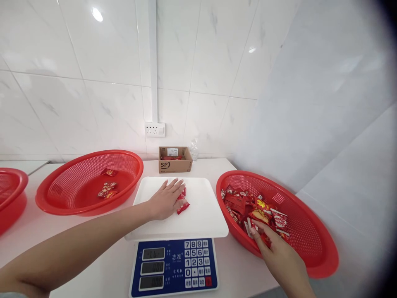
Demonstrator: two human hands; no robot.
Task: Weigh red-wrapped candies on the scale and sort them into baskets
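My left hand lies on the white tray of a digital scale, its fingers closed over a few red candy packets. My right hand reaches into the red basket on the right, fingertips among the heap of red wrapped candies. Whether those fingers pinch a packet is hidden.
A second red basket at the left holds a few candy packets. Part of another red basket shows at the far left edge. A small cardboard box stands against the tiled wall, below a wall socket.
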